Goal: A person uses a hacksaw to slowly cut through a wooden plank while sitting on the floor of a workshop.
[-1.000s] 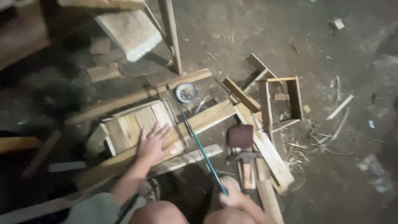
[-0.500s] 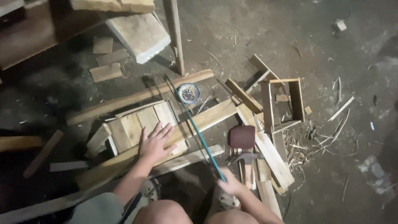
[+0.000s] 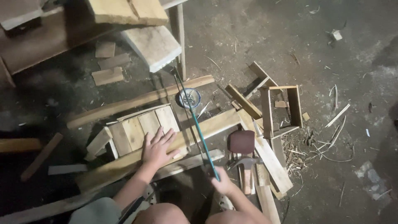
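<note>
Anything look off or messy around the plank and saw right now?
Nothing looks broken. The left hand lies flat on the plank and the right hand grips the saw. Untidy, though: wood offcuts and shavings are scattered on the floor, and a hammer lies loose beside the right hand.

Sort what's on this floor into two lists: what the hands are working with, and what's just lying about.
In use:
- left hand pressing down the long plank
- right hand gripping the hacksaw across that plank
- slatted panel beside the left hand

Lying about:
- hammer
- bowl of nails
- open wooden frame
- offcut blocks
</note>
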